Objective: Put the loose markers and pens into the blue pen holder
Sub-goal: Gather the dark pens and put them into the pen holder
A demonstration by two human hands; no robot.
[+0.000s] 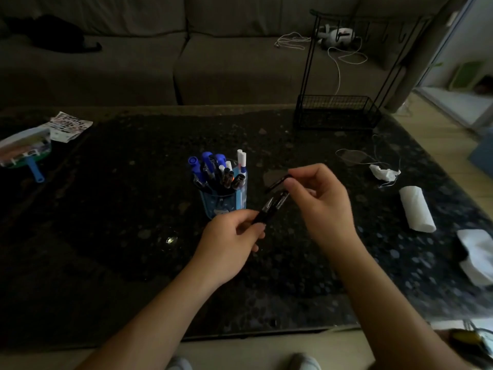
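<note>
The blue pen holder (213, 205) stands mid-table, filled with several blue, white and black markers and pens. Just right of it, above the table, my left hand (229, 244) grips the lower end of a dark pen (274, 202) that points up and to the right. My right hand (320, 198) pinches a second dark pen (277, 181) by its end, just above the first; it slants down to the left. Both pens hover close to the holder's right side, outside it.
The black speckled table (133, 236) carries a black wire rack (337, 113) at back right, a rolled white cloth (416, 209), crumpled tissues (384, 172) and cord at right, and a fan with packets (26, 150) at far left. A grey sofa runs behind.
</note>
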